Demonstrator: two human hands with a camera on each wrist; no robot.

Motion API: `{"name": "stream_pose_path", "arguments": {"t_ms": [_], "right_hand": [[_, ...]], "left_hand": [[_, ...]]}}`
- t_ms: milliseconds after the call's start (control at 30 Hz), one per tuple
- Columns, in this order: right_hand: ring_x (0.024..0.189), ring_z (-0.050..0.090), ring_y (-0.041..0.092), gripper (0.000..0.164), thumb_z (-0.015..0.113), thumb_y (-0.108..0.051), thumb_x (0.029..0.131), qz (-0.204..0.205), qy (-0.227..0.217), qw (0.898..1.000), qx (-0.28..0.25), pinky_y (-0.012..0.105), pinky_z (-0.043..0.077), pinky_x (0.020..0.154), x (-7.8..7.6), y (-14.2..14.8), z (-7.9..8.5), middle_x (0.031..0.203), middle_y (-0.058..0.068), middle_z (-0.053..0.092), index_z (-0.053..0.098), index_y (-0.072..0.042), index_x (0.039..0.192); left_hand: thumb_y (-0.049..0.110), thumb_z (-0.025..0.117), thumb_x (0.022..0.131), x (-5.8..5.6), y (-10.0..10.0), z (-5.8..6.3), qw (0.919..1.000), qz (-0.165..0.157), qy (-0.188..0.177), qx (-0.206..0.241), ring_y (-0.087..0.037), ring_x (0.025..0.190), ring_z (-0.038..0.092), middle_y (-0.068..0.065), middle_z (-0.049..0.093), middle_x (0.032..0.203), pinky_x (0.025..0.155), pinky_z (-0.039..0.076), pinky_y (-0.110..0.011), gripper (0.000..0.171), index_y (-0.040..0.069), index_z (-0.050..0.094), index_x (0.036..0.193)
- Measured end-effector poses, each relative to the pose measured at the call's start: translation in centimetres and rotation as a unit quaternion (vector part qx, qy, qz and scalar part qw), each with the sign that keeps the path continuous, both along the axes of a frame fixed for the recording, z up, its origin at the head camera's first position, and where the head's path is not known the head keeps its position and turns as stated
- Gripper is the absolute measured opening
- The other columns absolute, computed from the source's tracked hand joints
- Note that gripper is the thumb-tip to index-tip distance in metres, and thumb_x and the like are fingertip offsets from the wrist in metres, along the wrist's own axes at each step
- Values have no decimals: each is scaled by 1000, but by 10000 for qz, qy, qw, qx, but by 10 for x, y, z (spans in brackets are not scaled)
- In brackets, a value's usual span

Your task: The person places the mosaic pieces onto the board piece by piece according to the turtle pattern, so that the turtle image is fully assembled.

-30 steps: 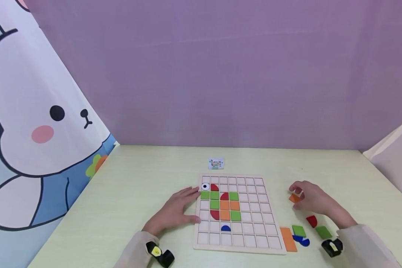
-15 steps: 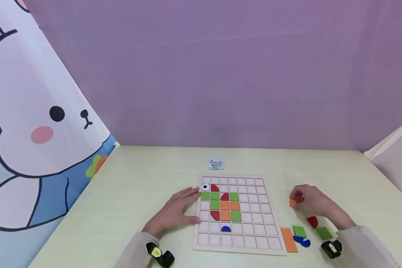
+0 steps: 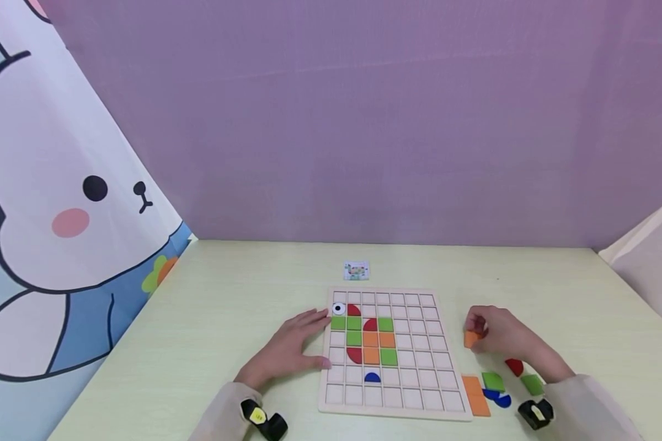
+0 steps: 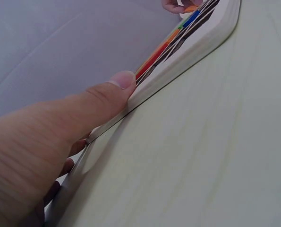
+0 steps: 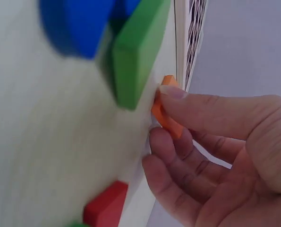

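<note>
A pale grid board (image 3: pixel 422 340) lies flat, with red, green and orange pieces, a white eye piece (image 3: pixel 338 309) and a blue half-round (image 3: pixel 372 377) in its cells. My left hand (image 3: pixel 289 349) rests along the board's left edge, fingers extended; in the left wrist view its thumb (image 4: pixel 100 97) touches the rim. To the right of the board, my right hand (image 3: pixel 507 334) pinches an orange square tile (image 3: pixel 470 339) between thumb and fingers. The right wrist view shows this orange tile (image 5: pixel 172 126) tilted, its far side partly hidden by the thumb.
Right of the board lie an orange rectangle (image 3: pixel 475 395), a green tile (image 3: pixel 493 381), blue half-rounds (image 3: pixel 502 400), a red piece (image 3: pixel 513 367) and another green tile (image 3: pixel 532 384). A small picture card (image 3: pixel 356 270) lies behind the board. A purple backdrop (image 3: pixel 386 122) stands behind the table.
My right hand has drawn its fingers together on the orange tile and moved it left, closer to the board. My left hand has stayed in place.
</note>
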State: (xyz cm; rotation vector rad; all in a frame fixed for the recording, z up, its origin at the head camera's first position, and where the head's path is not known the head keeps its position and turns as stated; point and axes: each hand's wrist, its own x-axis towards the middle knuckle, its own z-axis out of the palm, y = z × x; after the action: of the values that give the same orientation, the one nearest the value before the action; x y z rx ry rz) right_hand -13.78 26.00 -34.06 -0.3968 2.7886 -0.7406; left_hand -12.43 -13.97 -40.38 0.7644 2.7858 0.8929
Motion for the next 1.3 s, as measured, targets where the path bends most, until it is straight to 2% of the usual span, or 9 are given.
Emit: {"name": "stream_pose_path", "arguments": {"t_ms": [233, 700, 933, 1300], "right_hand": [[72, 46, 16, 26, 74, 8, 71, 244, 234, 9993, -136, 20, 38, 56, -2, -7, 2, 77, 0, 53, 57, -10, 80], [70, 45, 15, 22, 66, 12, 75, 455, 522, 9974, -215, 21, 38, 55, -8, -28, 12, 75, 3, 54, 59, -7, 82], [65, 43, 9, 19, 65, 10, 76, 736, 631, 9945, -403, 19, 36, 56, -13, -42, 11, 72, -3, 50, 63, -7, 82], [69, 46, 13, 15, 66, 7, 79, 507, 590, 9956, -528, 19, 39, 58, -17, -68, 5, 74, -1, 54, 65, -7, 83]], "left_hand": [[60, 68, 76, 2, 1, 1, 9999, 51, -132, 58, -30, 145, 23, 1, 31, 155, 115, 20, -58, 86, 18, 40, 146], [62, 66, 76, 1, -1, -1, 10000, 45, -85, 22, -29, 145, 23, 2, 31, 156, 115, 21, -57, 86, 19, 39, 146], [62, 66, 76, 1, -1, -1, 10000, 34, -75, 32, -29, 145, 23, 2, 31, 156, 116, 20, -57, 87, 18, 39, 146], [61, 67, 76, 0, 0, 0, 9999, 41, -97, 51, -30, 145, 23, 1, 31, 156, 115, 21, -57, 86, 19, 40, 146]]}}
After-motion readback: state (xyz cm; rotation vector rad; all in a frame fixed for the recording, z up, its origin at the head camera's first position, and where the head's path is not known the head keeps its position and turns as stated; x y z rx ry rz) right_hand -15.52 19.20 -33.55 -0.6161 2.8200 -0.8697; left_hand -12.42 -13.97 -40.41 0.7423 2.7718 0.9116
